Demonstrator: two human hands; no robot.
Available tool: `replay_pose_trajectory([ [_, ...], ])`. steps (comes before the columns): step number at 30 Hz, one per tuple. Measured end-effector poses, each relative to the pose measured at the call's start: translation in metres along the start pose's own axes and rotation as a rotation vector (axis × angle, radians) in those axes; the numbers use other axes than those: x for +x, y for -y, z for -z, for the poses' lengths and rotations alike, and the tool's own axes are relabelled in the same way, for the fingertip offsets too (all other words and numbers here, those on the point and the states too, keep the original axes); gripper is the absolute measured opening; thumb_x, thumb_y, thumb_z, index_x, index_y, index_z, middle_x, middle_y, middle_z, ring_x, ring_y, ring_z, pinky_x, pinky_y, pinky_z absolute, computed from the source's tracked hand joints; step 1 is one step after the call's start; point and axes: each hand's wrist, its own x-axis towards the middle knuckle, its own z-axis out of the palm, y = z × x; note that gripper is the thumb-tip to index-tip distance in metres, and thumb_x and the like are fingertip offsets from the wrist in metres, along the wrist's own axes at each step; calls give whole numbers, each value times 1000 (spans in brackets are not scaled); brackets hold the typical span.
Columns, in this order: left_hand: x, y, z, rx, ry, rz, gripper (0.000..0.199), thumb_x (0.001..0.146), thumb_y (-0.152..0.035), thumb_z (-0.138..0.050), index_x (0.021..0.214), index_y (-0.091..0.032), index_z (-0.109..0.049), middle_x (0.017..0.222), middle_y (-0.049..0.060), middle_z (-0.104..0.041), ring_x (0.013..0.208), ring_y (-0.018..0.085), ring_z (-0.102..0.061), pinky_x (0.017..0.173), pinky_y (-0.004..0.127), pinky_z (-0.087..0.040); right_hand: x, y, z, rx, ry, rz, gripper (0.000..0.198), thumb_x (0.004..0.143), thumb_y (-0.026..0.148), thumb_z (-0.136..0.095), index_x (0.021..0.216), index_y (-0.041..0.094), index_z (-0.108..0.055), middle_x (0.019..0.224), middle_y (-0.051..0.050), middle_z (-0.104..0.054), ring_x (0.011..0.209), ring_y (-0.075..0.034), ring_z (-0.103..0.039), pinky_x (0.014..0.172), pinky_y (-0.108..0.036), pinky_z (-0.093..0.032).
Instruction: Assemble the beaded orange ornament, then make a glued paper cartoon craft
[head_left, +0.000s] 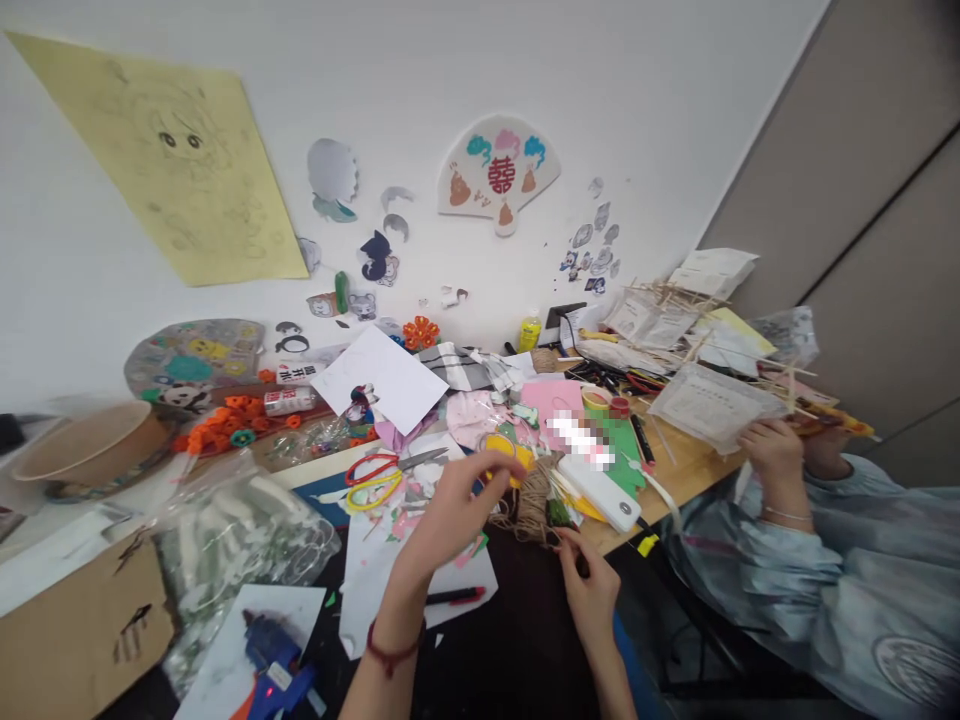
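A bundle of brown twine (531,508) lies between my two hands at the near edge of the clutter. My left hand (466,505) is above and left of it, thumb and fingertips pinched together; whatever lies between them is too small to make out. Low at the bundle's right side, my right hand (591,583) pinches a strand of the twine. Red- and yellow-handled scissors (375,480) rest open on paper scraps left of my left hand. Beneath my left forearm a black and red pen (454,596) lies on a white sheet (469,575).
A blue glue gun (274,660) sits at front left beside a cardboard piece (82,630) and a plastic bag (240,540). A white power bank-like box (600,492) lies right of the twine. At far right, another person's hand (772,460) holds material near plastic packets (716,408).
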Motion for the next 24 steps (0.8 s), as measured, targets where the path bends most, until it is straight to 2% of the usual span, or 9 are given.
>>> replay_pose_trajectory([
  [3, -54, 21, 9, -49, 42, 99, 26, 99, -30, -46, 96, -21, -70, 89, 3, -71, 82, 16, -63, 75, 27, -47, 16, 0, -2, -31, -86, -27, 40, 90, 46, -56, 99, 13, -75, 75, -8, -74, 63, -20, -65, 61, -29, -50],
  [6, -81, 53, 10, -89, 30, 221, 26, 98, -33, -46, 97, -19, -68, 86, 5, -71, 77, 16, -62, 72, 27, -47, 61, -1, -5, -98, -94, -23, 40, 89, 46, -55, 102, 12, -74, 80, -9, -74, 69, -22, -66, 65, -31, -49],
  [8, -87, 69, 10, -128, -27, 252, 26, 98, -35, -47, 97, -18, -67, 84, 5, -71, 75, 16, -61, 73, 28, -47, 103, -1, -16, -154, -27, 5, 36, 88, 44, -57, 100, 14, -74, 82, -8, -74, 72, -23, -66, 71, -33, -50],
  [11, -88, 77, 9, -150, -95, 250, 26, 97, -36, -48, 97, -18, -67, 82, 4, -71, 73, 15, -61, 74, 27, -48, 168, -6, -50, -234, 142, 44, 29, 90, 40, -61, 101, 16, -72, 89, -8, -74, 80, -23, -66, 78, -36, -52],
  [13, -88, 77, 9, -152, -101, 243, 25, 97, -36, -48, 98, -18, -67, 83, 4, -71, 74, 15, -61, 73, 27, -48, 204, -13, -78, -292, 247, 51, 26, 94, 37, -63, 108, 15, -66, 103, -6, -70, 90, -19, -67, 84, -39, -54],
  [15, -89, 77, 10, -153, -95, 242, 26, 98, -36, -48, 97, -19, -67, 82, 4, -71, 73, 15, -61, 72, 26, -47, 232, -20, -103, -344, 323, 51, 28, 96, 35, -61, 116, 16, -63, 116, -8, -65, 99, -20, -65, 87, -41, -55],
  [19, -91, 80, 14, -125, -98, 248, 28, 99, -37, -45, 97, -18, -67, 80, 4, -72, 71, 15, -60, 70, 26, -46, 260, -32, -132, -393, 425, 61, 32, 96, 34, -61, 124, 17, -59, 125, -10, -61, 106, -23, -64, 89, -44, -55],
  [24, -86, 83, 20, -150, -145, 241, 29, 98, -38, -46, 96, -18, -67, 81, 5, -71, 72, 16, -61, 72, 27, -48, 266, -42, -134, -374, 453, 76, 30, 96, 34, -61, 121, 16, -61, 122, -9, -63, 102, -22, -64, 87, -42, -56],
])
